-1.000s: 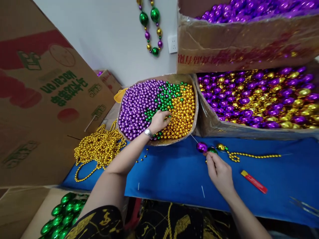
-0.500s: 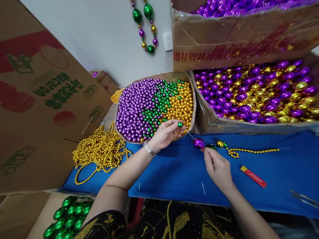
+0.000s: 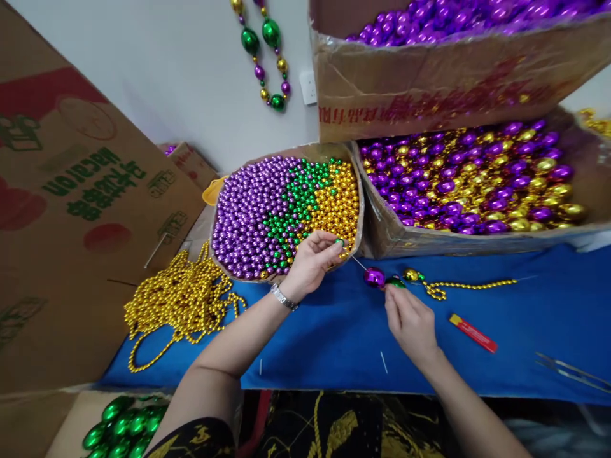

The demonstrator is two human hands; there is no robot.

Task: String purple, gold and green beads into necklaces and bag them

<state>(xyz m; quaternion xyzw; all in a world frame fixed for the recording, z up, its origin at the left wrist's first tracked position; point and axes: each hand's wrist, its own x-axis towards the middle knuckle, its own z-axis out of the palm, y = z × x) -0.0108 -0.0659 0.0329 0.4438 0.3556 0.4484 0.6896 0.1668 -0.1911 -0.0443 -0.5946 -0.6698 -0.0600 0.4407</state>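
Observation:
My left hand (image 3: 312, 259), with a watch or metal bracelet on its wrist, reaches over the front edge of the box of small beads (image 3: 281, 210). Between its thumb and fingertips is a small green bead (image 3: 338, 242). A thin needle or stiff wire (image 3: 359, 263) points up toward that hand; whether it touches the green bead I cannot tell. Threaded on it is a large purple bead (image 3: 373, 277). My right hand (image 3: 411, 318) is closed on the string just behind that bead, against a large green bead (image 3: 395, 282). Gold beads (image 3: 468, 285) trail off to the right.
Boxes of purple and gold beads (image 3: 468, 178) and purple beads (image 3: 458, 25) stand at right. Gold bead strands (image 3: 184, 299) lie left, beside a tall carton (image 3: 71, 210). A red-and-yellow packet (image 3: 473, 332) and tweezers (image 3: 573, 372) lie on the blue cloth. A bead necklace (image 3: 271, 33) hangs on the wall.
The whole view has shifted slightly. My left fingers have drawn closer together around the small green bead. My right hand keeps its hold on the string.

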